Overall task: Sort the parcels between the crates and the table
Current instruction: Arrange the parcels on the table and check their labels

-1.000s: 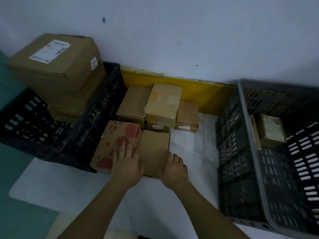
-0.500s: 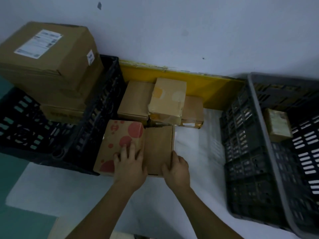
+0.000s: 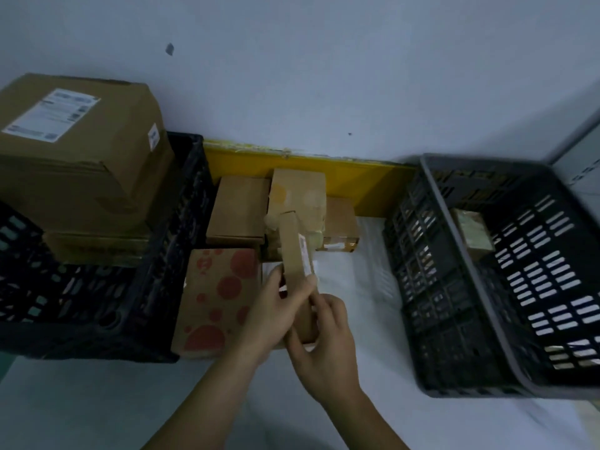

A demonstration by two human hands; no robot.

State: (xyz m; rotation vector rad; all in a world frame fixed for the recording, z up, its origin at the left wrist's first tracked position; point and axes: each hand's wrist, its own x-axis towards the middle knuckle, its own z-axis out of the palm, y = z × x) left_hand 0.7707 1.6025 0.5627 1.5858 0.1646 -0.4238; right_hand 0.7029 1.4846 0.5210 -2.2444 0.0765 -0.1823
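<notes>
Head view: two hands lift one flat brown parcel on edge above the white worktop.

The fingers of the left hand curl round the parcel's upper edge, and the right hand grips its lower end, thumb wrapped over the near corner, so the parcel stands tilted, narrow side up, a white label on its right face. Just left of it, one red-spotted box lies flat on the worktop. Behind, three more brown boxes sit against a yellow strip along the wall. Two crates flank them: a black crate on the left carrying a stack with one large labelled carton on top, and a grey crate on the right with one small parcel inside.
</notes>
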